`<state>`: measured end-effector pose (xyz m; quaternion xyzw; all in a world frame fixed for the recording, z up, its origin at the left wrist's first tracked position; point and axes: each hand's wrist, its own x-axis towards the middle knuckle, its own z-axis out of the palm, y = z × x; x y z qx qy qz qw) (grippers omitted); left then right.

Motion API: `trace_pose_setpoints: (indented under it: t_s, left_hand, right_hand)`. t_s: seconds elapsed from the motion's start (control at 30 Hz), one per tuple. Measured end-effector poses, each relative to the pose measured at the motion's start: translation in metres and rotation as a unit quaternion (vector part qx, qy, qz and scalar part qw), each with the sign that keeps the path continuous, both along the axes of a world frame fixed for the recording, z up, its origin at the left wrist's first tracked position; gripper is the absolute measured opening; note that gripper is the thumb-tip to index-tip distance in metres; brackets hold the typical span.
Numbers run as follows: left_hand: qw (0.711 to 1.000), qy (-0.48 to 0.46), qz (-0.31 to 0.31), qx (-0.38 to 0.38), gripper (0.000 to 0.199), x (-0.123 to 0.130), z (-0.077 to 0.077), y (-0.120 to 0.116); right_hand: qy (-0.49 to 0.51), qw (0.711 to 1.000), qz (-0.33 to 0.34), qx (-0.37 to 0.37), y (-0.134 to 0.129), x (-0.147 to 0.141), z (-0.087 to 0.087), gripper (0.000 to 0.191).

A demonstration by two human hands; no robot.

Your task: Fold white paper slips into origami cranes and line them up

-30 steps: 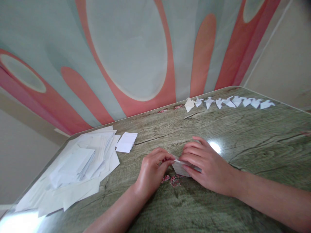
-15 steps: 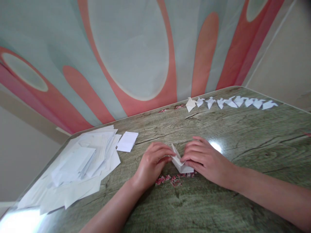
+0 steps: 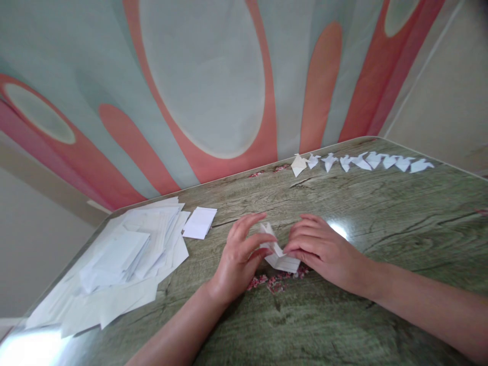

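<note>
The left hand [image 3: 241, 249] and right hand [image 3: 324, 254] are bare, with slender fingers [image 3: 305, 243]; the left forearm [image 3: 181, 328] and right forearm [image 3: 423, 305] are uncovered too.

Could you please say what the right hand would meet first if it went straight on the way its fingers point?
The right hand touches the folded paper, so that comes first; beyond it, the left hand seems next, though depth is unclear.

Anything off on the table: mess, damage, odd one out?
Two minor things. The paper pile at left looks untidy, its sheets jutting out at uneven angles. Among the paper figures along the back, the leftmost one looks cream, the others white. No spill visible.
</note>
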<state>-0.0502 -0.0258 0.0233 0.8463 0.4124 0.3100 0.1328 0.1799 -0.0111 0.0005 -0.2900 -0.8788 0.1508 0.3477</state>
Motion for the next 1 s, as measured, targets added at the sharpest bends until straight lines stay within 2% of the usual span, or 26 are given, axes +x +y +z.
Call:
trace_pose_setpoints:
  t_s: [0.07, 0.1, 0.27, 0.4, 0.47, 0.53, 0.63, 0.7, 0.9, 1.0]
  left_hand:
    - [0.997, -0.023, 0.065, 0.022, 0.021, 0.003, -0.001, -0.005]
    - [0.997, -0.028, 0.075, 0.019, 0.022, 0.005, -0.002, -0.007]
    - [0.999, -0.015, 0.036, -0.001, 0.023, 0.017, -0.01, -0.021]
    - [1.0, -0.021, 0.017, 0.005, 0.011, 0.02, -0.011, -0.022]
    - [1.0, -0.023, 0.015, -0.009, 0.01, 0.019, -0.011, -0.02]
    - [0.999, -0.034, 0.026, -0.033, 0.009, 0.017, -0.01, -0.017]
    - [0.994, -0.068, 0.038, -0.076, 0.008, 0.015, -0.011, -0.013]
    - [0.99, -0.09, 0.03, -0.101, 0.008, 0.015, -0.011, -0.011]
    - [0.981, -0.115, 0.011, -0.155, 0.01, 0.014, -0.013, -0.01]
    - [0.976, -0.115, 0.017, -0.184, 0.006, 0.016, -0.012, -0.01]
  right_hand:
    - [0.009, 1.0, -0.023, 0.005, -0.001, 0.0, 0.002, 0.012]
    - [0.011, 0.999, -0.032, 0.01, -0.002, 0.0, 0.003, 0.012]
    - [0.011, 0.999, -0.036, 0.038, -0.011, -0.005, 0.007, 0.012]
    - [0.024, 0.999, -0.022, 0.019, -0.013, -0.005, 0.007, 0.012]
    - [0.05, 0.998, -0.029, -0.022, -0.011, -0.003, 0.007, 0.012]
    - [0.084, 0.99, -0.067, -0.088, -0.008, 0.0, 0.007, 0.017]
    - [0.124, 0.961, -0.152, -0.195, -0.002, 0.004, 0.008, 0.022]
    - [0.13, 0.945, -0.174, -0.244, 0.002, 0.006, 0.008, 0.023]
    - [0.111, 0.92, -0.092, -0.364, 0.006, 0.005, 0.004, 0.028]
    - [0.119, 0.911, -0.094, -0.385, 0.005, 0.005, 0.005, 0.026]
